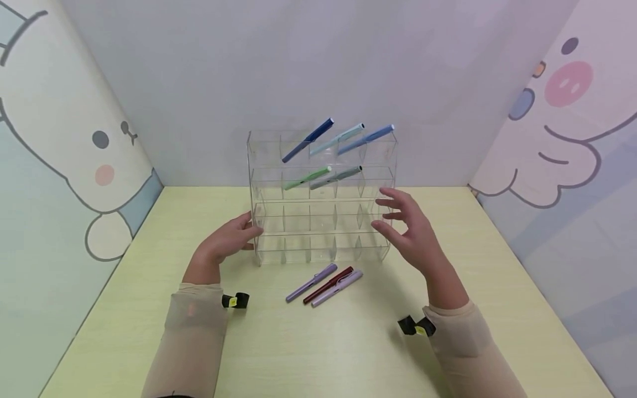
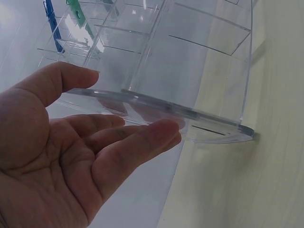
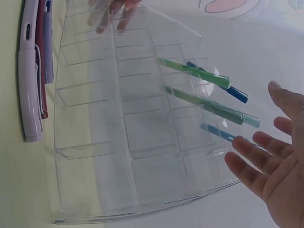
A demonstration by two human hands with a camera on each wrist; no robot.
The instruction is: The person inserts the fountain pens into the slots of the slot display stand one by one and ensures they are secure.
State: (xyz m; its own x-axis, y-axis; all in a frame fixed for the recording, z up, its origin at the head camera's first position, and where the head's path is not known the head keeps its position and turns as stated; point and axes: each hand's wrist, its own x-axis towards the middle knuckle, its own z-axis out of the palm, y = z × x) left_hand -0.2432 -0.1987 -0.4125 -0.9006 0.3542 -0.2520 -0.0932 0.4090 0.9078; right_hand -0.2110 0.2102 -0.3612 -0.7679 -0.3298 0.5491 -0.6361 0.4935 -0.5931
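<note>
The grip of the left hand (image 1: 226,237) clasps the left side of the clear rack (image 1: 320,243), its long axis running left-right, the right hand (image 1: 410,226), loosely spread and empty, beside its right side, three pens (image 1: 328,285) slanting away rightward on the surface (image 1: 308,348) in front.

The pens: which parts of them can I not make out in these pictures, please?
Right wrist view: part of the medium-blue pen, hidden behind the right hand.
Right wrist view: one end of the lilac pen, cut off by the top edge.
Left wrist view: the upper end of the green pen, cut off by the top edge.
</note>
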